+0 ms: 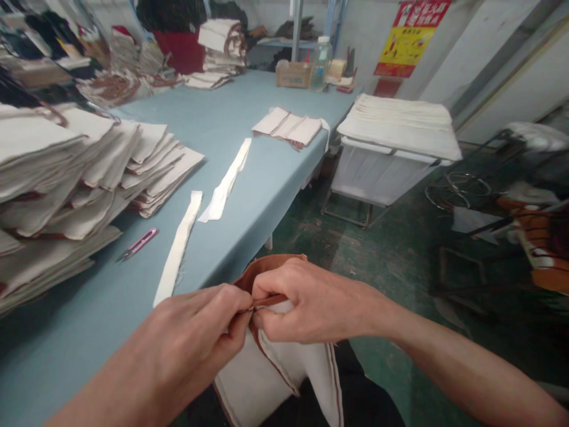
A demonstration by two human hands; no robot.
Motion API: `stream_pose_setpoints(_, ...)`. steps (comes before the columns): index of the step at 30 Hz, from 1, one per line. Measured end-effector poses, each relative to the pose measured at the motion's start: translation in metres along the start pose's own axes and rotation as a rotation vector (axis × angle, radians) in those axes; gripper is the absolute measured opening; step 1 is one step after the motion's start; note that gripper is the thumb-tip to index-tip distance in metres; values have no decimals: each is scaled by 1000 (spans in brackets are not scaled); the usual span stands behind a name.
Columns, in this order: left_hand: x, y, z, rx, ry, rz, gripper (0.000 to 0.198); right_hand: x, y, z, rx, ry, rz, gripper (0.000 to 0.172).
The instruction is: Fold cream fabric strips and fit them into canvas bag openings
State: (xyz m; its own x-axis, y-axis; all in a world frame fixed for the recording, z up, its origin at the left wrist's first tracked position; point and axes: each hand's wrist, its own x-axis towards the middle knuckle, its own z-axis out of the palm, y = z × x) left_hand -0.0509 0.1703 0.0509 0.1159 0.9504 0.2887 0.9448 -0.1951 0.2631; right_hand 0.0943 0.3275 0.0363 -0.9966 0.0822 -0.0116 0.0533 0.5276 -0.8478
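Note:
Over my lap hangs a cream fabric piece (253, 379) with brown-trimmed seams and a brown band along its top; it looks like a sewn bag or pouch. My left hand (204, 326) pinches the brown edge at a seam. Right beside it, my right hand (302, 296) grips the same brown edge, its thumb and curled fingers almost touching the left fingertips. Exactly what lies between the fingertips is hidden. On the blue table to the left rest pink thread snips (138, 244) and two cream fabric strips, the nearer strip (178, 252) and the farther strip (226, 184).
A tall stack of cream sewn pieces (66, 172) fills the left of the blue table (213, 249). Folded pieces (288, 126) lie near its right edge. Beyond stand a cardboard box (293, 74) and a clear bottle (320, 62). A white bin (377, 172) topped with fabric stands right.

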Motion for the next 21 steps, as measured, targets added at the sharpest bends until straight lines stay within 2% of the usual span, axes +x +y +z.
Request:
stream_pose_setpoints(4,-5,0,3,12,31,68,26,-3,6,-3,214,-14,97,11)
stream_pose_setpoints(8,-10,-4,12,12,68,79,22,-2,18,0,428,-73,176,12)
stream_pose_setpoints(11,-10,-7,20,28,86,62,18,-2,27,2,469,-86,193,14)
stream_pose_setpoints(15,-6,-10,22,-224,49,-137,13,-3,26,-3,321,-52,113,19)
stream_pose_setpoints(18,-6,-8,15,-468,-56,-332,11,-5,16,-3,117,20,-24,17)
stream_pose_setpoints(21,-15,-1,9,-536,-139,-449,22,-6,7,4,-111,68,-111,18)
